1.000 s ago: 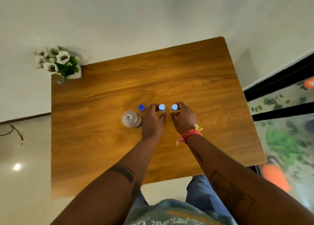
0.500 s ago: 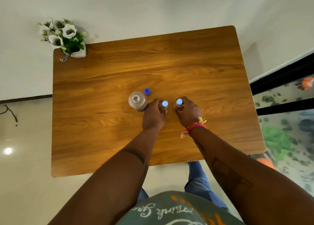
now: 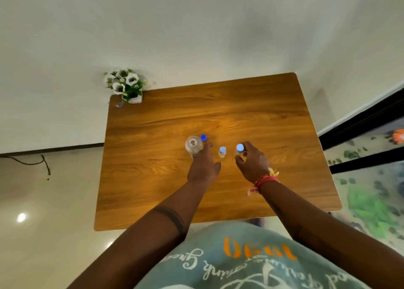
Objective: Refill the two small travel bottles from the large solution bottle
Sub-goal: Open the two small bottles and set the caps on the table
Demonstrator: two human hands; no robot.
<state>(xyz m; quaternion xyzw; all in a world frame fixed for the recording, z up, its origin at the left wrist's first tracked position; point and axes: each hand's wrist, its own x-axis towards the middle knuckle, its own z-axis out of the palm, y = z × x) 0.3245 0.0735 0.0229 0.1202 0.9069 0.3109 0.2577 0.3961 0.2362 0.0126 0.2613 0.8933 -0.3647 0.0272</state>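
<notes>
Travel bottles come first: the left travel bottle (image 3: 222, 151) stands upright just right of the frame's centre, its pale blue cap on, and the right travel bottle (image 3: 239, 150) stands just beside it to the right, capped the same way. Half a second ago the left hand (image 3: 204, 165) was wrapped around the first of these; now it has let go and slid toward the large solution bottle (image 3: 193, 145), which stands open-necked a little left of centre. Its fingers are spread and loosely extended, fingertips at or nearly at the bottle's side, gripping nothing; the thumb lies near the freed small bottle. Whether the fingertips actually touch the big bottle is hard to tell from above.

The right hand (image 3: 252, 163) has kept its place: thumb and fingers are curled around the right travel bottle, seemingly pinching it just below the cap.

A dark blue cap (image 3: 203, 137) lies on the table (image 3: 153, 179) just behind the large bottle, probably its own.

Judging from this, the small bottles have been set in position but remain capped, so no pouring can have begun. The shift of the left hand suggests the big bottle is about to be taken up or steadied, while the right hand looks placed to unscrew a cap.

A flower pot (image 3: 127, 87) sits at the table's upper left corner, well apart.
</notes>
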